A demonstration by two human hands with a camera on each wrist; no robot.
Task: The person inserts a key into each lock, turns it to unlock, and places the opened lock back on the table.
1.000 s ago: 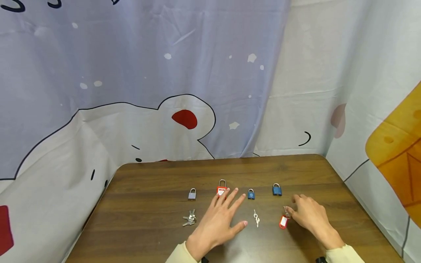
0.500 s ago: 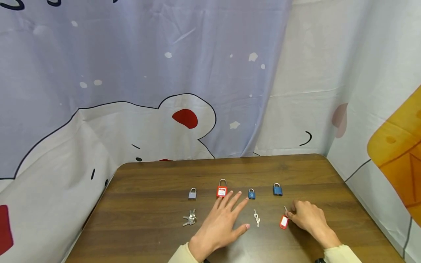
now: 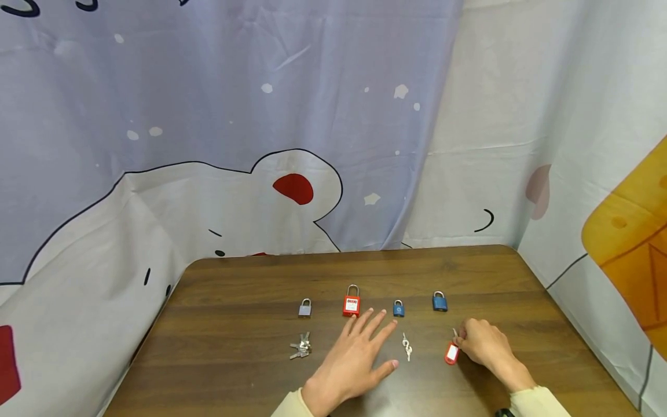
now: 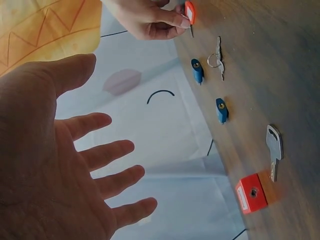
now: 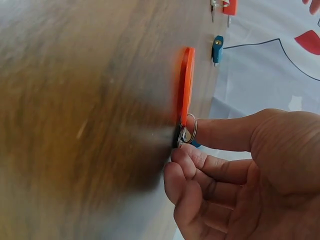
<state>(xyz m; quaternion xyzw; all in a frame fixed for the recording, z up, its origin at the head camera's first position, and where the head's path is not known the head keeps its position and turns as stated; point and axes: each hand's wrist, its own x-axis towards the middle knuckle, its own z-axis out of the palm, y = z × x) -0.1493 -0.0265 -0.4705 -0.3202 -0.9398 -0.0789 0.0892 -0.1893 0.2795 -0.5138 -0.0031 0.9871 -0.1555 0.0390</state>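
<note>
My right hand (image 3: 487,347) pinches a key with a red key tag (image 3: 451,353) between thumb and fingertips, low over the wooden table. In the right wrist view the red tag (image 5: 185,87) and its split ring (image 5: 192,128) show at the fingertips; most of the key is hidden. My left hand (image 3: 346,368) hovers with fingers spread, holding nothing. Beyond its fingertips stands a red padlock (image 3: 351,304). To its right lie small keys (image 3: 407,347) on a ring. Below it, the left wrist view shows a single key (image 4: 274,150) on the table.
A silver padlock (image 3: 304,308) stands left of the red one, with a bunch of keys (image 3: 301,346) in front. A small blue padlock (image 3: 398,308) and a larger blue padlock (image 3: 440,301) stand to the right. A printed curtain (image 3: 208,116) hangs behind the table (image 3: 219,382).
The right hand has gripped the tagged key and drawn it slightly to the right. The left hand has shifted a little toward me and right, uncovering the red padlock.
</note>
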